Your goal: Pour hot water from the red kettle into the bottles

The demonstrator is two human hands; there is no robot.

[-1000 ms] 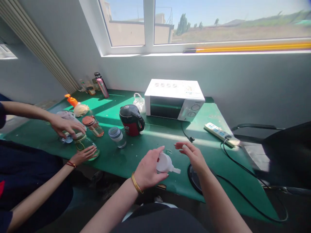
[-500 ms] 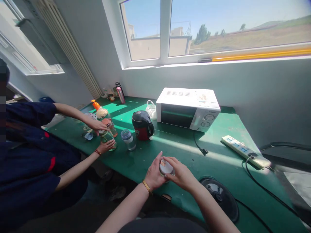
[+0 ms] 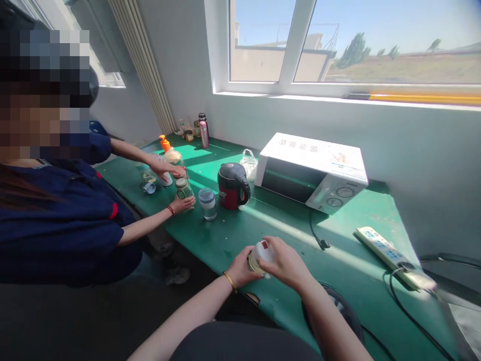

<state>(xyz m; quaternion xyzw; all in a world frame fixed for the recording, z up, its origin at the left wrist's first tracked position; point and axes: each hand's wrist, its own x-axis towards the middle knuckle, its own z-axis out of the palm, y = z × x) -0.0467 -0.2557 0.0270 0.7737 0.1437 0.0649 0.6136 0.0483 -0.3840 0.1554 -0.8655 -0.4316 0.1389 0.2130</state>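
Observation:
My left hand [image 3: 240, 266] is wrapped around a small clear jar [image 3: 254, 264] near the front edge of the green table. My right hand [image 3: 287, 263] grips the jar's white lid [image 3: 260, 250], which has a small reddish-brown mark on top. The lid looks tilted over the jar's mouth; whether it still touches the rim I cannot tell. Much of the jar is hidden by my fingers. Beyond my hands stand a clear cup with a bluish lid [image 3: 208, 204] and a red and black electric kettle [image 3: 232, 185].
On the left, a co-worker's hands [image 3: 184, 201] are at a greenish jar [image 3: 183, 188]. A white microwave [image 3: 311, 170] sits at the back. To the right lie a power strip [image 3: 394, 258] and a black kettle base [image 3: 340, 313] with its cord, on the green table [image 3: 300, 296].
The white lid has tilted relative to the jar as my right hand shifted on it. My view has turned left, showing more of the co-worker, whose upper hand moved off the greenish jar's top.

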